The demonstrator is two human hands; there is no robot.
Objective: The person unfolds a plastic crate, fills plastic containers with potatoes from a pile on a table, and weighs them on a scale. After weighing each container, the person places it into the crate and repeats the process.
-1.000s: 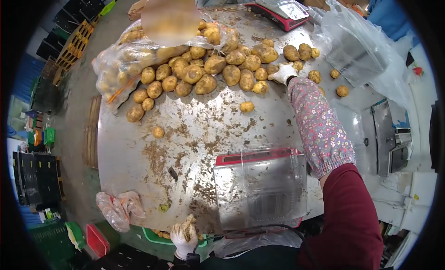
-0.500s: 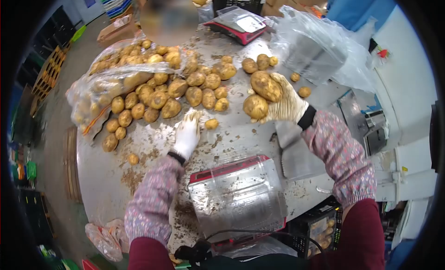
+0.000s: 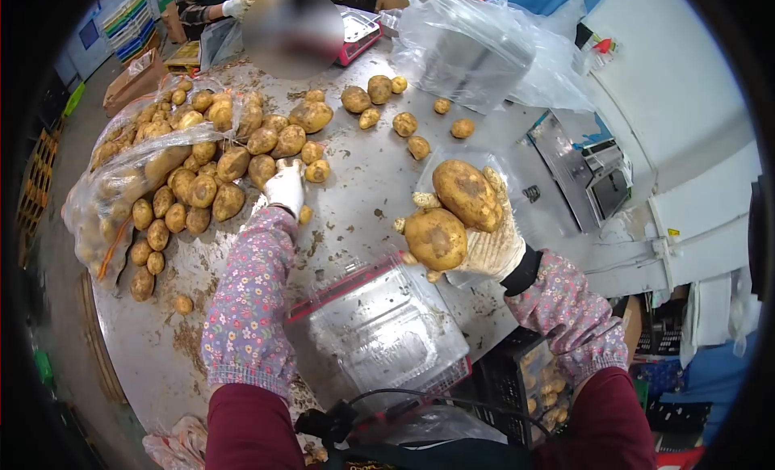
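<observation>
My right hand (image 3: 492, 240), in a dirty cream glove, grips two large potatoes (image 3: 467, 195) (image 3: 436, 239) side by side, raised above the table. Clear plastic packaging (image 3: 464, 280) lies below that hand. My left hand (image 3: 284, 189), in a white glove, is at the near edge of the potato pile (image 3: 230, 163), fingers curled over a potato that they mostly hide. Close to its wrist lies a small potato (image 3: 305, 215). The pile spills from a clear plastic bag (image 3: 121, 179) on the left.
A plastic-covered scale (image 3: 379, 341) with red edges stands in front of me. Several loose potatoes (image 3: 404, 124) lie farther back. Clear plastic bags (image 3: 476, 58) cover the back right. Across the table is a co-worker's gloved hand (image 3: 236, 6). A black crate (image 3: 500, 381) sits below right.
The camera view has swung, shifting the table leftward. My right hand has brought the two potatoes nearer to me. My left hand has moved onto the pile's edge and curled over a potato.
</observation>
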